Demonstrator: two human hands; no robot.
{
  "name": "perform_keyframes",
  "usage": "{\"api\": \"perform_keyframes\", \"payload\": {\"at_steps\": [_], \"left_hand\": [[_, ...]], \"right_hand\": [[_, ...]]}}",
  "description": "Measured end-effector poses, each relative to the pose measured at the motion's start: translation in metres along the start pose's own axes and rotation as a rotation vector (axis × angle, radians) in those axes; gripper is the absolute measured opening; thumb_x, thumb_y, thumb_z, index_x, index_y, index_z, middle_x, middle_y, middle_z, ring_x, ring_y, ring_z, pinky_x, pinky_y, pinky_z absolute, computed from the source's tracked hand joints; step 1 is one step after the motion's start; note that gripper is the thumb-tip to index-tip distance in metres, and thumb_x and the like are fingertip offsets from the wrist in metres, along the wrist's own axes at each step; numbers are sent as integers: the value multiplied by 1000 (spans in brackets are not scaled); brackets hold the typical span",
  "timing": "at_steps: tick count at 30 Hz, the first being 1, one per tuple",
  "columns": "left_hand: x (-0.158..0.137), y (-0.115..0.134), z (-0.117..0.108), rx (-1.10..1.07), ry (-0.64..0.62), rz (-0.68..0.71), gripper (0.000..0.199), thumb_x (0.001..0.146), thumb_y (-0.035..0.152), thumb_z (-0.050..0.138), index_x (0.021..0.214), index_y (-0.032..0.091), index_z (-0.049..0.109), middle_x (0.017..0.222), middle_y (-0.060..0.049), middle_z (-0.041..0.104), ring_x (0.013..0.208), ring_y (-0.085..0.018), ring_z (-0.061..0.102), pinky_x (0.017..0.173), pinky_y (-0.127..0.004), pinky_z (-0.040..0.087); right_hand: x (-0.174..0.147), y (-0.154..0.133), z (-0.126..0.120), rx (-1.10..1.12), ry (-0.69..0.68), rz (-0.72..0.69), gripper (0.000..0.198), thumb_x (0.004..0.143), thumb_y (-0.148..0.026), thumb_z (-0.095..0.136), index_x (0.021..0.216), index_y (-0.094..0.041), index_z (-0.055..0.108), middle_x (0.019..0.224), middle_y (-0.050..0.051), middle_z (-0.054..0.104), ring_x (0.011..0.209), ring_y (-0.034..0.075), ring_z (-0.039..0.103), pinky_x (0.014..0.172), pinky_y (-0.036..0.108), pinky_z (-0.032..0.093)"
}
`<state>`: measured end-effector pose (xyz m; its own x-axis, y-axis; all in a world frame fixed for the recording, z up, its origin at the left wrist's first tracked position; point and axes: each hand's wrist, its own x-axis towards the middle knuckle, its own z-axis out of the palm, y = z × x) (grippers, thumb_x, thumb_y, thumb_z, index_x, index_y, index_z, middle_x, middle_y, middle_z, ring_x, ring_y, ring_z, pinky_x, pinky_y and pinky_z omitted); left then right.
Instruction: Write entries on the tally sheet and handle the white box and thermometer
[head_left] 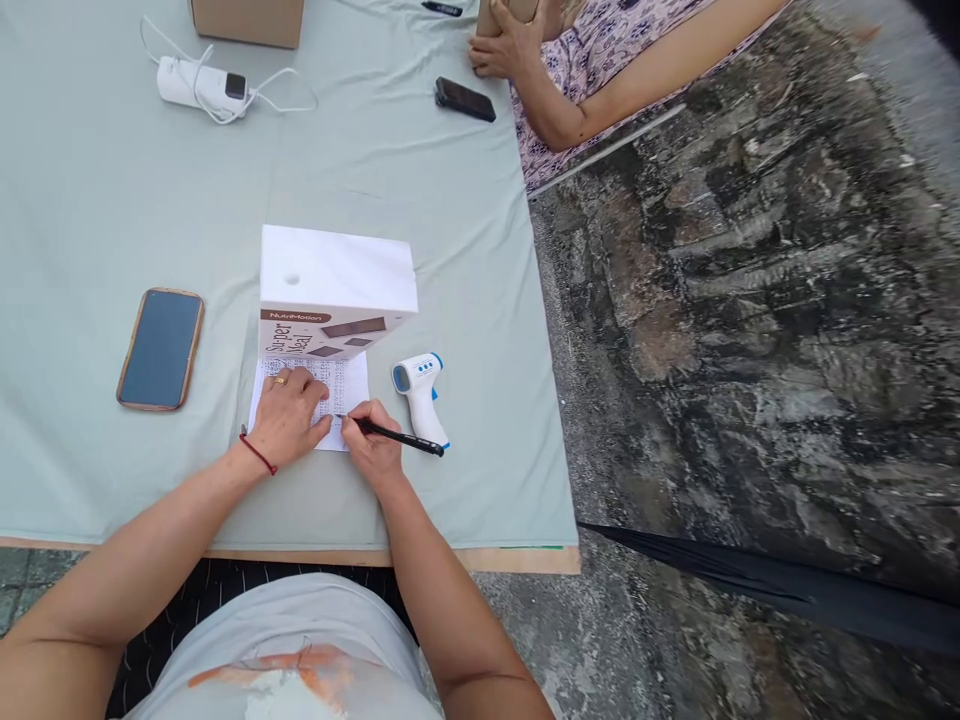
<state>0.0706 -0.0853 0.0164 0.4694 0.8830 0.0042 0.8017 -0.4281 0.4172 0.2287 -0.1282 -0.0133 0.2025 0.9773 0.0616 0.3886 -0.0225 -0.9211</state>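
My left hand lies flat with its fingers spread on a white sheet of paper covered in small rows of writing. A black pen is gripped in my right hand, its tip touching or just above the sheet near my left thumb. Behind the paper stands a white NutriMotion box with brown print, hiding the sheet's far edge. A white and blue infrared thermometer lies just right of my right hand.
A brown-framed smartphone lies at the left of the cloth-covered table. Farther back are a white device with a cable, a cardboard box and a black phone-like device. A co-worker's hand holds something brown at the table's right edge.
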Motion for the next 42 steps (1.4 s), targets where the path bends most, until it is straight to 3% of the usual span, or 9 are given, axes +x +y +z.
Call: {"api": "perform_keyframes", "payload": {"at_steps": [32,42], "left_hand": [[1,-2,0,-4,2,-5,21,88,29,66,105,17,69,106,-12,63,104,-32,58,87,-45,44],[2,2,-4,-4,-54,-54,24,88,28,66,108,16,70,110,-13,63,107,-32,58,90,-45,44]], "right_hand": [[-2,4,0,11,46,-3,13,72,-32,53,64,-26,44,57,-5,45,55,13,40,56,29,35],[-1,5,0,24,73,-29,12,71,-28,53,63,-25,44,55,-7,43,53,12,38,54,27,32]]}}
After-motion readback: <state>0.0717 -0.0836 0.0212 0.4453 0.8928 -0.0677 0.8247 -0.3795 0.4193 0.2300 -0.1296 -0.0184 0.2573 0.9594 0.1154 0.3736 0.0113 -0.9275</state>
